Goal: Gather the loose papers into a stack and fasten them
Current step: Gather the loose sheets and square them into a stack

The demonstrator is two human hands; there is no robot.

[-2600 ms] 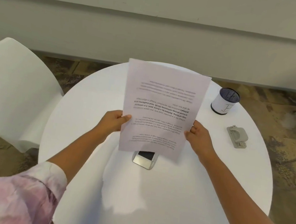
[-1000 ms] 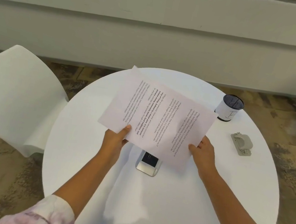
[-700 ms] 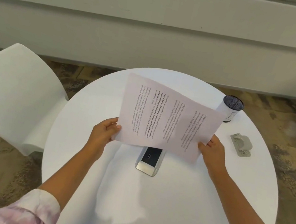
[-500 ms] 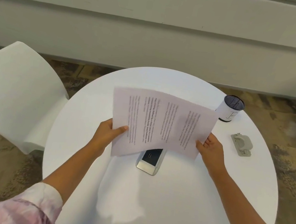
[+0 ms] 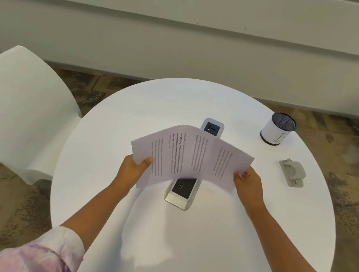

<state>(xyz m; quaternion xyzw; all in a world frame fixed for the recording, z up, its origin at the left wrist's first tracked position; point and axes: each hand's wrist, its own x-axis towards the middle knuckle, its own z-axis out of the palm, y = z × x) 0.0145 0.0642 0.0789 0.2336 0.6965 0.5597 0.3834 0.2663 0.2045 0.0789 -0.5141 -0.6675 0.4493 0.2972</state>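
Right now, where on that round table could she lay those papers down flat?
The widest bare patch is the table's left side, between the left hand and the rim by the white chair. The near part, between her forearms, is bare too. The middle is taken by the silver box under the papers; cup and grey punch crowd the right.

Both hands hold the papers (image 5: 190, 157) above a round white table (image 5: 203, 245), the sheets turned sideways and bowed upward in the middle. The left hand (image 5: 133, 168) grips the left edge with its thumb on top; the right hand (image 5: 249, 185) grips the right edge. Under the papers a long silver power unit (image 5: 181, 192) lies on the table, its far end showing beyond them. A cup (image 5: 278, 129) and a grey hole punch (image 5: 292, 172) sit to the right. A white chair (image 5: 13, 109) stands left of the table
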